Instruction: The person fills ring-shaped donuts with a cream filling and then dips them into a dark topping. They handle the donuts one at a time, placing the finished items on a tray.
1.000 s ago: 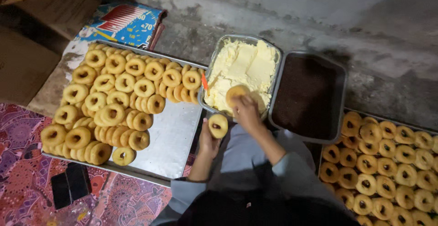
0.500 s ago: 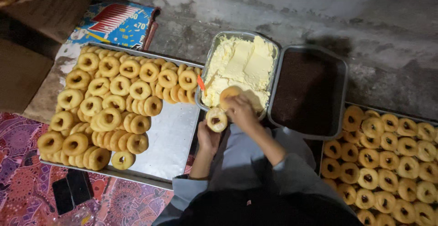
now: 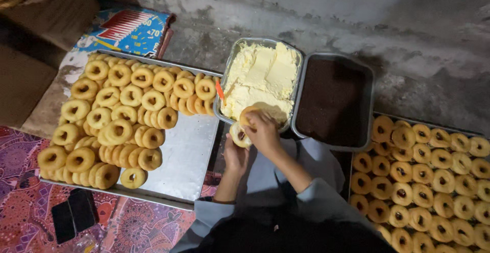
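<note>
While the left hand (image 3: 236, 153) cups a small golden ring doughnut (image 3: 239, 134) from below, the right hand (image 3: 264, 132) closes its fingers on a second, pale doughnut piece (image 3: 248, 115) at the near edge of the metal tray of pale yellow cream (image 3: 263, 77). Both hands are full, meeting just in front of that tray. A thin orange tool (image 3: 220, 90) leans on the cream tray's left rim. Just right of it stands a rectangular metal pan of dark brown sprinkles (image 3: 332, 101). Left lies a flat steel sheet (image 3: 189, 153) stacked with plain doughnuts (image 3: 115, 120); right, another tray of doughnuts (image 3: 434, 181). Two dark phones (image 3: 74, 214) rest on patterned cloth (image 3: 20, 207).
</note>
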